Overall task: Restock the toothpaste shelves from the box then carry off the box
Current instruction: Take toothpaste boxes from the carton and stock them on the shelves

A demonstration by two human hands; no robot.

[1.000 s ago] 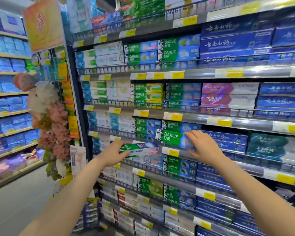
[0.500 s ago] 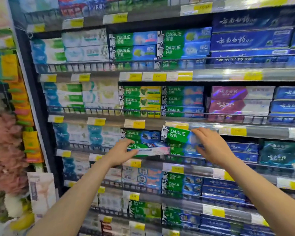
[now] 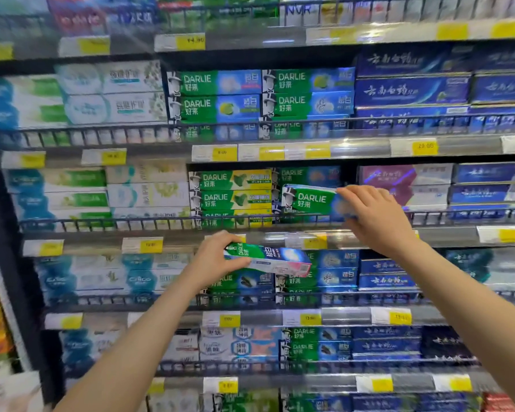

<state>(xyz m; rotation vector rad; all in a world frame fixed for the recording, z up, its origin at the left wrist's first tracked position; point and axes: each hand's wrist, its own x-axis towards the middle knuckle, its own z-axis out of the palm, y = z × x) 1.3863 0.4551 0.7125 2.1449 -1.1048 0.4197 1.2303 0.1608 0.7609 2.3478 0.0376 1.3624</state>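
My right hand [image 3: 375, 217] grips the right end of a green and blue Darlie toothpaste box [image 3: 309, 200], held tilted at the wire rail of a shelf [image 3: 161, 223], in front of the Darlie stack there. My left hand [image 3: 213, 260] holds a second Darlie toothpaste box [image 3: 268, 258] by its left end, lying flat one shelf lower, in front of the price-tag strip. The carton for restocking is out of view.
Shelves filled with toothpaste rows run across the whole view: white and teal boxes [image 3: 101, 185] at left, dark blue boxes [image 3: 414, 90] and purple boxes [image 3: 405, 179] at right. Yellow price tags [image 3: 223, 153] line each shelf edge. Wire rails front every shelf.
My right hand has lifted its Darlie box from the lower shelf level up to the shelf above. The left hand with its box rose slightly. The view moved closer and right.
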